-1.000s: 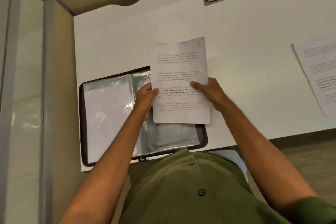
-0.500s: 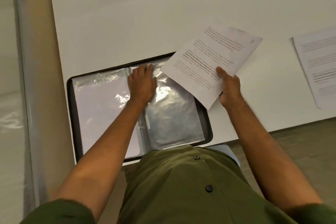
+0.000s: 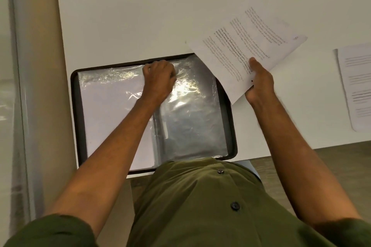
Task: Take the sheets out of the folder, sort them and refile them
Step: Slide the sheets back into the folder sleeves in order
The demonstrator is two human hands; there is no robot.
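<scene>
Hands: right grips sheet; left curled on folder.

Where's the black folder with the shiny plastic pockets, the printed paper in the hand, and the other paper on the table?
Black folder (image 3: 74, 110): head view, left rim.
Held printed sheet (image 3: 247, 46): head view, middle of page.
Lying printed sheet (image 3: 357, 86): head view, middle of visible part.

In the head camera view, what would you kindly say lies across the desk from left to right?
Sleeve holding a white sheet → left hand → empty sleeve → right hand with the printed sheet → loose pages.
</scene>
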